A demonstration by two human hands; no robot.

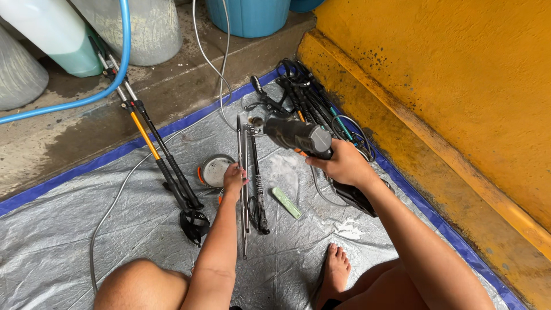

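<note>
Near the bottom of the frame a bare foot (337,265) rests on the wet silver tarp (143,229); slipping there seems likely. At centre, the left hand (233,178) is closed around a trekking pole (243,195), which could twist loose. Above it, the right hand (344,165) grips a black spray gun (298,135); its jet could scatter the pole bundle (310,97) beyond.

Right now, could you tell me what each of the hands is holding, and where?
Left hand grips thin poles mid-shaft; right hand holds a black spray gun by its grip.
</note>
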